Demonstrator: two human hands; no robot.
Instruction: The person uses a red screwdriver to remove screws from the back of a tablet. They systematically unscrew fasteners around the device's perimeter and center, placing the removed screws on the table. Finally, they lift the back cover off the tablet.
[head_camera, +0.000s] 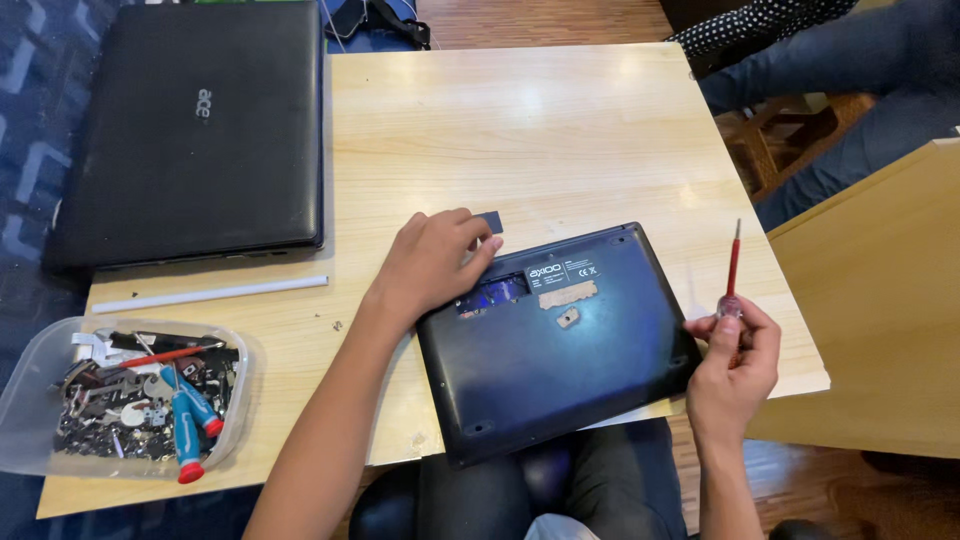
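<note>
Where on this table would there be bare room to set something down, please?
The widest bare patch of the wooden table lies beyond the upturned laptop, right of the closed black laptop. It is crowded near the left hand, the right hand holding the red screwdriver, and the parts tub.

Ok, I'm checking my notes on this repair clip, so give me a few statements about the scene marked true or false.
1. The right hand holds a red screwdriver. True.
2. The left hand rests on the closed black laptop. False: it rests at the top edge of the upturned laptop, fingertips by a small dark cover.
3. The plastic tub of parts sits at the table's near left corner. True.
4. The white stick lies inside the tub. False: it lies on the table, in front of the closed laptop.
5. The upturned laptop lies wholly on the table. False: its near edge overhangs it.
</note>
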